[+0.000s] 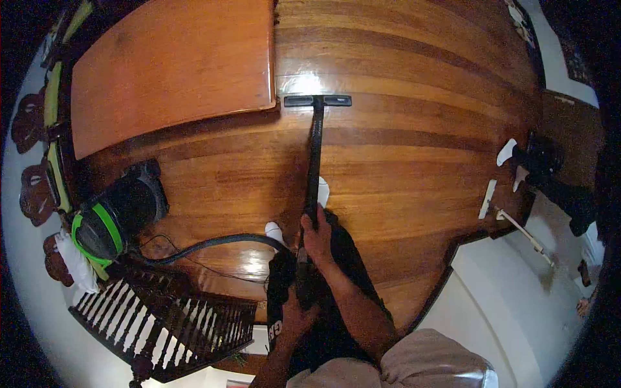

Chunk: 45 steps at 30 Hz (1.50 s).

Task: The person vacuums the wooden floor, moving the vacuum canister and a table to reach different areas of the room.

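A black vacuum wand (pixel 315 155) runs forward from my body and ends in a wide, flat floor head (pixel 317 101) on the wooden floor, just right of the table's corner. My right hand (pixel 316 237) is wrapped round the wand's middle. Lower down and nearer my body, my left hand (pixel 299 314) grips the wand's handle end, its fingers partly in shadow. A ribbed black hose (pixel 217 240) curves left from the handle to a black and green vacuum cleaner (pixel 116 220).
An orange-brown wooden table (pixel 174 64) stands at the upper left. Dark stair railings (pixel 194 323) are at the lower left. On the right, another person in dark trousers (pixel 556 187) is beside a pale long-handled floor tool (pixel 517 226). A thin cable lies near the hose.
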Available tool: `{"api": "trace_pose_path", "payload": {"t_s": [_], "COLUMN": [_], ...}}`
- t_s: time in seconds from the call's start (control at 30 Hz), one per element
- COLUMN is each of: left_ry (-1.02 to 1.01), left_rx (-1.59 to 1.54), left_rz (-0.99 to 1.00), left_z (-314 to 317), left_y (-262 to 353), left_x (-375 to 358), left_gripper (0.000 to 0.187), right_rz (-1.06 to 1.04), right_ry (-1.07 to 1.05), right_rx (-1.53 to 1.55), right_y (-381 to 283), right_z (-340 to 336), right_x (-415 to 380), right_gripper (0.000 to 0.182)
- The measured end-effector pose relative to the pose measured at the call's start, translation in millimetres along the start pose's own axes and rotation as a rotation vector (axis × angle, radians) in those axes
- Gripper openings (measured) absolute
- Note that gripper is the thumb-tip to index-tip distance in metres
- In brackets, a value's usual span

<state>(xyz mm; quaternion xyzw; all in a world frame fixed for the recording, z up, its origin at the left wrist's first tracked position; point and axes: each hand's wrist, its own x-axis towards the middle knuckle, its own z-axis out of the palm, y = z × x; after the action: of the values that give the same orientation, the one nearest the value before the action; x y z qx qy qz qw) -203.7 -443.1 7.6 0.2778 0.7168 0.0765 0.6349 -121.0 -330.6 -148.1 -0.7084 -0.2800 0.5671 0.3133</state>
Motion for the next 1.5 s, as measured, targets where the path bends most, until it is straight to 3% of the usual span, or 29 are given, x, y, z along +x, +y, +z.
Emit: {"api": "trace_pose_path", "payload": {"t_s": [0.03, 0.13, 0.17, 0.23, 0.3, 0.33, 0.4, 0.5, 0.6, 0.63, 0.7, 0.73, 0.8, 0.9, 1.0, 1.07, 1.13, 1.17, 1.27, 1.4, 1.47, 1.5], "left_ry": [0.013, 0.119, 0.217, 0.307, 0.012, 0.004, -0.088, -0.102, -0.087, -0.082, -0.245, -0.253, -0.278, -0.355, -0.352, -0.361, -0.416, -0.432, -0.462, -0.442, -0.398, -0.408], "left_rx": [-0.021, -0.012, -0.02, -0.023, -0.075, -0.064, -0.006, 0.261, 0.591, 0.663, 0.264, 0.3, 0.315, 0.52, 0.679, 0.766, 0.656, 0.685, 0.766, 0.875, 1.037, 1.155], "left_rz": [0.072, 0.171, 0.287, 0.412, 0.183, 0.192, 0.083, 0.103, 0.439, 0.555, -0.137, -0.137, 0.003, 0.073, 0.216, 0.302, 0.202, 0.233, 0.389, 0.194, 0.111, 0.307], "left_z": [-0.4, 11.5, 12.1, 6.6, -3.8, -8.8, -21.6, -63.3, -128.0, -146.8, -168.1, -172.8, -172.1, -145.0, -109.0, -89.5, -75.1, -81.0, -133.7, -221.1, -228.6, -257.9], "left_y": [8.2, 45.7, 74.3, 96.7, 90.2, 86.4, 72.2, 23.0, -38.6, -47.8, -30.2, -28.5, -13.6, 54.3, 94.2, 119.7, 156.0, 161.6, 162.5, 163.9, 193.6, 184.4], "left_x": [13.2, 75.4, 95.1, 117.1, 130.2, 124.4, 105.1, 64.7, 19.0, 10.8, 6.6, 16.1, 48.1, 93.4, 157.4, 197.5, 213.6, 217.9, 215.0, 159.1, 122.9, 129.1], "left_gripper": [0.068, 0.065, 0.063, 0.062, 0.062, 0.062, 0.068, 0.074, 0.076, 0.076, 0.074, 0.074, 0.073, 0.071, 0.066, 0.064, 0.069, 0.07, 0.065, 0.062, 0.062, 0.065], "right_rz": [-0.182, 0.027, 0.075, -0.129, -0.093, -0.046, -0.045, -0.185, -0.309, -0.146, -0.191, -0.179, 0.261, 0.199, 0.245, 0.213, 0.281, 0.219, 0.3, 0.426, 0.554, 0.558], "right_ry": [0.074, 0.037, 0.018, -0.028, 0.006, 0.038, 0.137, 0.285, 0.467, 0.461, 0.556, 0.583, 0.42, 0.577, 0.63, 0.641, 0.773, 0.979, 0.846, 0.67, 0.527, 0.552], "right_rx": [-0.107, -0.108, -0.169, 0.101, 0.036, -0.032, -0.097, -0.259, -0.254, -0.021, 0.374, 0.397, 0.686, 0.578, 0.708, 0.82, 0.668, 0.273, 0.489, 0.838, 1.006, 1.059], "right_y": [2.8, -5.8, -9.5, -15.1, -5.1, -2.1, 12.5, 38.5, 8.0, 36.7, 8.8, 0.9, -10.5, -0.7, -27.1, -46.7, -42.1, -29.0, -79.4, -102.1, -120.6, -116.4], "right_z": [2.5, 5.0, 7.2, 11.9, 18.3, 20.7, 33.3, 54.6, 88.8, 118.6, 130.9, 128.6, 115.6, 88.9, 31.2, -6.4, -7.2, 10.3, 34.3, 113.5, 145.0, 169.4], "right_x": [12.0, 85.7, 115.8, 163.6, 177.9, 178.0, 142.5, 59.5, -33.0, -48.3, -50.7, -42.0, -23.3, 43.9, 104.0, 146.0, 192.7, 210.6, 155.8, 94.0, 58.6, 58.4], "right_gripper": [0.052, 0.03, 0.025, 0.022, 0.022, 0.023, 0.021, 0.031, 0.045, 0.048, 0.044, 0.044, 0.042, 0.049, 0.048, 0.057, 0.062, 0.062, 0.061, 0.067, 0.07, 0.073]}}
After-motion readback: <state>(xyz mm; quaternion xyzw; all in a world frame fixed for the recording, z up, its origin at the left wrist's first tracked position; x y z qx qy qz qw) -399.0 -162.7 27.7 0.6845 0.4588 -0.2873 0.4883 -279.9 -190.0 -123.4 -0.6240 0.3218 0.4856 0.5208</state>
